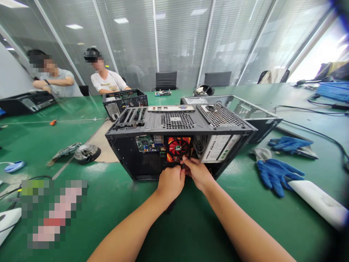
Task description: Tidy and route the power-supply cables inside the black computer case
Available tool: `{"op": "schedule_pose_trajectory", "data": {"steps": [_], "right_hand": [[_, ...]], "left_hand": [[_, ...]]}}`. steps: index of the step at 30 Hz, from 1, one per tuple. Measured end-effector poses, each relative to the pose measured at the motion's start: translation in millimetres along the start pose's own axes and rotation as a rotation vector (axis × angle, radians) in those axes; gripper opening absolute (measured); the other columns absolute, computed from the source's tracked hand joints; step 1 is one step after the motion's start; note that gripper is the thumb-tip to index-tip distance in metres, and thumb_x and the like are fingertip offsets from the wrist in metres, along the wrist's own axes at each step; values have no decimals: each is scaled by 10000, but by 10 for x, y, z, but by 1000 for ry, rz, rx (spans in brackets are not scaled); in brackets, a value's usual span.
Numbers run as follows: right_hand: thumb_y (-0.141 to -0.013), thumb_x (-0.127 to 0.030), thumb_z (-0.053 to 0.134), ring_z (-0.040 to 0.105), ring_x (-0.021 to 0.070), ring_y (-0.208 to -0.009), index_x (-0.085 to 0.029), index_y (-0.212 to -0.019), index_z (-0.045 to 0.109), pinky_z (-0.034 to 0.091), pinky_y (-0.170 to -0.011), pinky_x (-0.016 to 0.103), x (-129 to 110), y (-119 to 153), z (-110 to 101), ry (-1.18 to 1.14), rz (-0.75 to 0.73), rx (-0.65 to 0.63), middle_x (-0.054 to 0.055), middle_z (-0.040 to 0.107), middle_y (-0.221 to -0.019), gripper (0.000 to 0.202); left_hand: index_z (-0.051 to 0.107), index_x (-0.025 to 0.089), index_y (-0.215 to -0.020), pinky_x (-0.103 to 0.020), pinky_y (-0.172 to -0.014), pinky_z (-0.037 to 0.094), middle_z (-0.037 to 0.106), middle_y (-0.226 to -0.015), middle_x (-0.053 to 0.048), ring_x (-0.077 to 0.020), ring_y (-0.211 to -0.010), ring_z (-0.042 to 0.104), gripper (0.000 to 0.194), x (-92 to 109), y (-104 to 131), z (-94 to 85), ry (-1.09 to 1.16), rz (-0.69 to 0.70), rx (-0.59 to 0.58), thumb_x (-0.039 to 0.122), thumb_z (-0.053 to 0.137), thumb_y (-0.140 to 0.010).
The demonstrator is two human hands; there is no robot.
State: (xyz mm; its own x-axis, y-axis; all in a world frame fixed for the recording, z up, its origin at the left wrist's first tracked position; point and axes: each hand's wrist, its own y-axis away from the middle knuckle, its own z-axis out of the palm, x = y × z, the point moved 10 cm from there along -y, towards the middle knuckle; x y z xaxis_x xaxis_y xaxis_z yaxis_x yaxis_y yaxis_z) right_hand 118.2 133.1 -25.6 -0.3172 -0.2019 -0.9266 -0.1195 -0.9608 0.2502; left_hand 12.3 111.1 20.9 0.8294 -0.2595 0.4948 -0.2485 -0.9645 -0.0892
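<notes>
An open black computer case lies on the green table in front of me, its open side towards me. Inside it are a green motherboard, a red CPU fan and a power supply with a white label. My left hand is closed just below the fan. Beside it, my right hand pinches with thumb and fingers, the two hands' fingertips nearly meeting. What they grip is small, dark and mostly hidden by the fingers. Something dark, perhaps cable ends, shows under my left wrist.
Behind the case stand another open case and a smaller one. Blue work gloves and a white device lie right. A round metal-looking part sits left. Two people sit across the table.
</notes>
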Motion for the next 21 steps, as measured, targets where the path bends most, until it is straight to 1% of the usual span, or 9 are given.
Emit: {"op": "schedule_pose_trajectory", "data": {"steps": [1, 3, 5, 8, 11, 13, 15, 21], "right_hand": [[-586, -446, 734, 501, 104, -485, -159, -647, 604, 409, -482, 263, 0, 2, 1, -2, -2, 1, -3, 579, -591, 321], [-583, -448, 734, 505, 109, -501, -162, -666, 602, 415, -500, 270, 0, 9, 1, -12, -5, 6, -3, 582, -599, 326], [-575, -433, 744, 506, 111, -512, -170, -680, 590, 420, -516, 277, -9, 17, 1, -30, -13, 11, -11, 575, -603, 322], [-560, -406, 761, 492, 107, -507, -184, -639, 535, 414, -520, 275, -32, 29, 4, -50, -28, 17, -46, 509, -552, 327], [-556, -405, 763, 463, 97, -485, -192, -597, 471, 388, -496, 262, -41, 36, 0, -47, -36, 27, -68, 444, -513, 364], [-561, -415, 757, 440, 92, -469, -197, -595, 458, 362, -472, 254, -45, 34, -13, -27, -49, 39, -71, 428, -509, 372], [-568, -428, 748, 434, 94, -468, -198, -607, 474, 342, -456, 250, -45, 26, -29, 5, -65, 47, -63, 442, -518, 360], [-622, -504, 673, 485, 115, -503, -186, -712, 596, 346, -452, 257, -54, -20, -23, 109, -116, -5, 10, 595, -645, 339]], "left_hand": [[623, 149, -843, -324, -649, 432, 653, -769, -136, -237, -709, 632, 305, 2, 2, 1, -48, 6, 6, 331, 380, -876], [626, 151, -851, -319, -642, 431, 651, -753, -130, -235, -697, 632, 311, -14, -8, 14, -49, 4, 7, 332, 375, -879], [626, 153, -810, -286, -622, 429, 646, -718, -109, -206, -668, 629, 303, -28, -30, 27, 47, 9, 2, 319, 383, -878], [618, 155, -740, -240, -570, 418, 625, -635, -67, -159, -585, 611, 307, -31, -57, 54, 218, 20, -34, 303, 389, -879], [620, 156, -744, -226, -537, 413, 610, -583, -43, -141, -529, 595, 310, -26, -51, 70, 286, 16, -69, 309, 389, -882], [626, 156, -765, -226, -533, 419, 613, -579, -40, -139, -520, 595, 317, -18, -38, 75, 275, 15, -82, 318, 382, -887], [629, 155, -782, -229, -541, 429, 623, -591, -43, -141, -529, 602, 327, -7, -26, 78, 237, 21, -89, 326, 373, -893], [631, 154, -845, -250, -615, 459, 660, -714, -78, -161, -647, 638, 340, 21, -22, 57, 61, 41, -70, 338, 351, -905]]}}
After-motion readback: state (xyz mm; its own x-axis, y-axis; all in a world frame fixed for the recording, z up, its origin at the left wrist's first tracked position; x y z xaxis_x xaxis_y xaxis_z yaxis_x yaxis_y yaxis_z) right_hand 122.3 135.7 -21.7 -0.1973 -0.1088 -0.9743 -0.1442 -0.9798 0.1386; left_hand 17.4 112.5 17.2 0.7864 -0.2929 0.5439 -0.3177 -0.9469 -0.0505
